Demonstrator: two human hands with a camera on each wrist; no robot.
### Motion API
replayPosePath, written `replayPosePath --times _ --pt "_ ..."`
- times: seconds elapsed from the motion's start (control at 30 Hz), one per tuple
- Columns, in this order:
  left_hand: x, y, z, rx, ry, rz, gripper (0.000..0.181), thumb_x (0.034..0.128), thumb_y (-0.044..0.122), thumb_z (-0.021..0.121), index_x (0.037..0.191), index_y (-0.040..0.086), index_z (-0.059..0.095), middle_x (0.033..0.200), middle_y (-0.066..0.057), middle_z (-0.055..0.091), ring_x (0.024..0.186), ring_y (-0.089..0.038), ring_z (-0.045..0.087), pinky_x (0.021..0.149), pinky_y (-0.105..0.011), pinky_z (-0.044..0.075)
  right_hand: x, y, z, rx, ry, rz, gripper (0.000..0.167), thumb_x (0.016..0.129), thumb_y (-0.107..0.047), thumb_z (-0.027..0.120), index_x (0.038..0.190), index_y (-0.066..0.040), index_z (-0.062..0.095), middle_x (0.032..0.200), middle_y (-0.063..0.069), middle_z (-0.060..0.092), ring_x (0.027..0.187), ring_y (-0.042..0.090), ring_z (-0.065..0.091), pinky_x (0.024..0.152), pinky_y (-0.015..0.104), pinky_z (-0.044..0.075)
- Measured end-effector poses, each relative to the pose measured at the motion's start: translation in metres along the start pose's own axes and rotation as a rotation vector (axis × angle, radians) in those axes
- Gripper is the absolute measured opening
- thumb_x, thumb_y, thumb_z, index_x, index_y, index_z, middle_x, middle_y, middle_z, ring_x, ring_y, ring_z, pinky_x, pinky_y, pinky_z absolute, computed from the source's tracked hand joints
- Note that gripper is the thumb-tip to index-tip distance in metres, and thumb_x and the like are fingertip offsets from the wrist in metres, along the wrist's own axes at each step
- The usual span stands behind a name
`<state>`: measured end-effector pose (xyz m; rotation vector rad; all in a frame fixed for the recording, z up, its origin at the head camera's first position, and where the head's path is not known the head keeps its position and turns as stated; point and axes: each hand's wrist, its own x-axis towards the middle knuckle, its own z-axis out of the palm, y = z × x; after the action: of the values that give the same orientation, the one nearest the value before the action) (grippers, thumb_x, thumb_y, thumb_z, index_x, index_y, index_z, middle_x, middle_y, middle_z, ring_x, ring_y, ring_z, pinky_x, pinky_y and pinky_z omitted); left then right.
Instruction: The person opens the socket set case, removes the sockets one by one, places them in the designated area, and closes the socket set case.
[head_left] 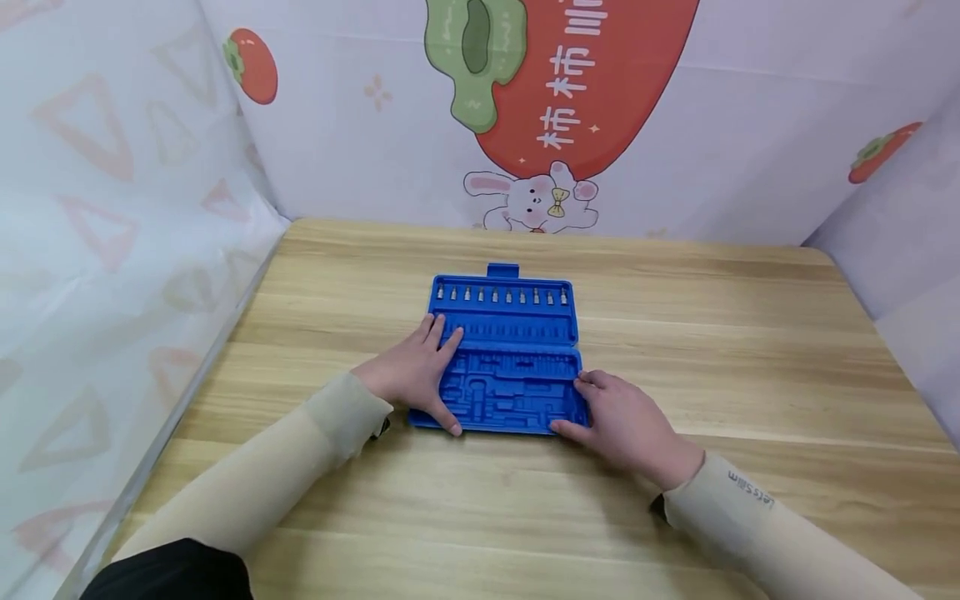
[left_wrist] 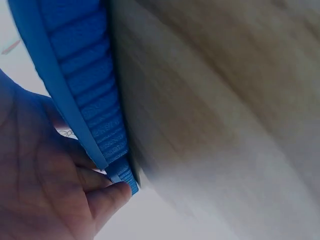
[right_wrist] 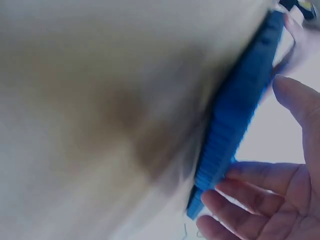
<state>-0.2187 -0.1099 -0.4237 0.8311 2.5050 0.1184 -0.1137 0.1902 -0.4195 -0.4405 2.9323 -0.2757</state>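
Note:
A blue plastic tool case (head_left: 517,392) lies unfolded on the wooden table. Its far half carries a row of small metal bits (head_left: 494,295) with vacant slots below them; the near half has moulded vacant recesses. My left hand (head_left: 416,367) rests over the case's left side with fingers spread, the thumb at the front edge. In the left wrist view, fingertips touch the case's ribbed side wall (left_wrist: 92,95). On the right, my right hand (head_left: 626,421) touches the near right corner, thumb at the front edge. Its fingers lie along the side wall (right_wrist: 227,120) in the right wrist view.
The wooden table (head_left: 735,333) reaches back to a white printed cloth (head_left: 337,150) with a large persimmon and a rabbit. More cloth hangs along the left and right sides. A black object (head_left: 168,571) shows at the lower left.

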Motion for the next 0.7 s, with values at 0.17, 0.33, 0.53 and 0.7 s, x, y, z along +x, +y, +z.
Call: replayPosePath --times 0.17,0.33,0.53,0.7 --pt "-0.004 0.001 0.0 -0.053 0.007 0.006 0.15 0.0629 0.08 0.082 0.166 0.006 0.003 0.169 -0.025 -0.011 0.155 -0.041 -0.013 0.123 -0.053 0.013 0.009 0.003 -0.01 -0.004 -0.015 -0.037 0.055 0.098 -0.038 0.072 0.12 0.012 0.071 0.121 0.026 0.068 0.11 0.039 0.067 0.096 0.053 0.053" --pt "-0.005 0.001 0.0 -0.058 0.013 0.025 0.149 0.0649 0.08 0.08 0.166 0.005 0.001 0.169 -0.023 -0.013 0.155 -0.039 -0.014 0.124 -0.051 0.009 0.018 0.007 -0.025 0.031 -0.076 -0.075 0.041 0.099 -0.028 0.07 0.114 0.01 0.073 0.115 0.023 0.071 0.104 0.037 0.069 0.092 0.052 0.055" --pt "-0.004 -0.001 -0.002 -0.047 0.02 0.037 0.148 0.0655 0.081 0.08 0.166 0.005 0.002 0.169 -0.024 -0.013 0.155 -0.04 -0.014 0.123 -0.051 0.009 0.057 0.03 -0.058 0.273 -0.146 -0.021 0.03 0.102 -0.017 0.066 0.12 0.006 0.07 0.116 0.019 0.071 0.111 0.038 0.066 0.096 0.054 0.052" --pt "-0.007 0.0 0.004 -0.045 0.01 0.042 0.147 0.0646 0.08 0.081 0.166 0.004 0.006 0.169 -0.025 -0.008 0.155 -0.042 -0.01 0.123 -0.053 0.011 0.093 0.045 -0.062 0.375 -0.035 0.055 0.025 0.104 -0.011 0.059 0.121 0.007 0.067 0.113 0.02 0.07 0.103 0.035 0.064 0.093 0.052 0.052"
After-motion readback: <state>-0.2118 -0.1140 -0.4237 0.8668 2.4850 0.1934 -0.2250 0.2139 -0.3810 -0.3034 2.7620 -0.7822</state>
